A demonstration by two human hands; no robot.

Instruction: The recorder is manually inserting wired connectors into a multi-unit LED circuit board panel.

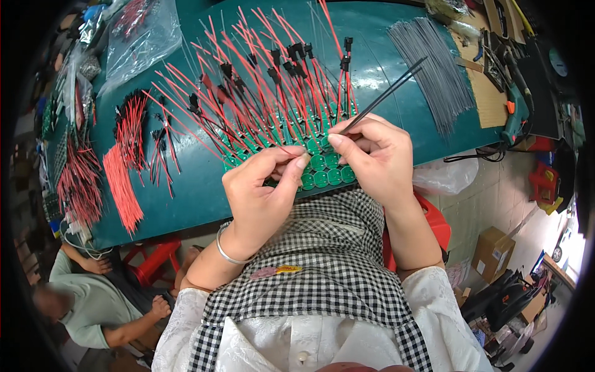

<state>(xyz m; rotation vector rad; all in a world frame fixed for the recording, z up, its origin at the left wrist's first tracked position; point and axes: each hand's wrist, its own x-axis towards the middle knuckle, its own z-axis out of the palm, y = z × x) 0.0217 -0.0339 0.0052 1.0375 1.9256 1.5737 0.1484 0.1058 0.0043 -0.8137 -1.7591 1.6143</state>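
A panel of small round green circuit boards [321,178] lies on the green table just in front of me. From it rise many red wires [248,43] and black wires, several with black plug connectors [291,67]. My right hand [378,155] is closed in a pinch on a few black wires [387,91], whose long ends point up to the right. Low over the boards, my left hand [263,183] has thumb and forefinger pressed together. What sits between those fingertips is too small and covered to make out.
Black wires [434,71] are spread at the table's right. Bundles of red wires [122,189] and red-black connector leads [130,127] lie left, below a clear plastic bag [142,43]. A green glue gun [515,115] rests at the right edge. Another person [102,297] sits at lower left.
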